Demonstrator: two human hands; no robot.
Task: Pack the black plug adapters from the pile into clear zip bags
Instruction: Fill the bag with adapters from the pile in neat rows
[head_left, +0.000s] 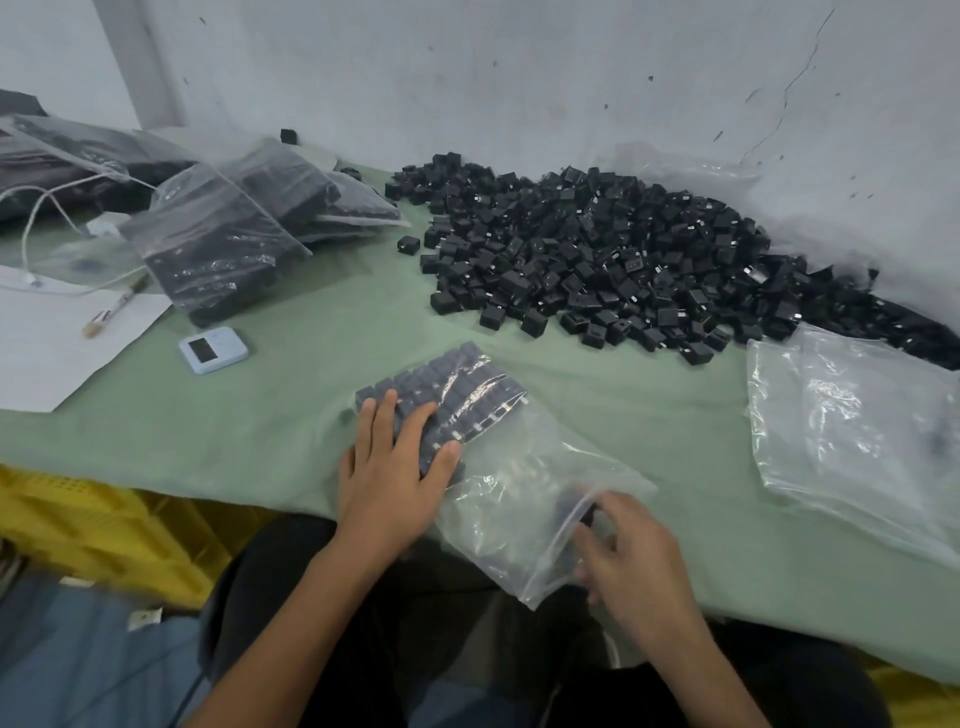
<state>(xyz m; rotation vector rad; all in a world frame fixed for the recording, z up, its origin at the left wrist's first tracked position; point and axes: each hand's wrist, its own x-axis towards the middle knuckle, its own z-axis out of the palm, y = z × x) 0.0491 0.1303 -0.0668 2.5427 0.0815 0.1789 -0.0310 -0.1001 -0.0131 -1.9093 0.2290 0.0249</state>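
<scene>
Fingers (382, 421) of the left hand (389, 467) lie straight on the zip bag (519, 499); the right hand (639, 566) apparently pinches its mouth.
Rows of adapters (457, 395) fill the bag's far end at 6 o'clock on the counter (311, 332); the pile (597, 249) lies at 1 o'clock.

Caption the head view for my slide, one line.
Left hand presses rows of black adapters in a clear zip bag; right hand grips its mouth, loose pile behind.

Left hand (395, 467) lies palm down, fingers spread straight, pressing the zip bag (509, 514). Right hand (631, 558), fingers curled, pinches the bag's open edge.
</scene>
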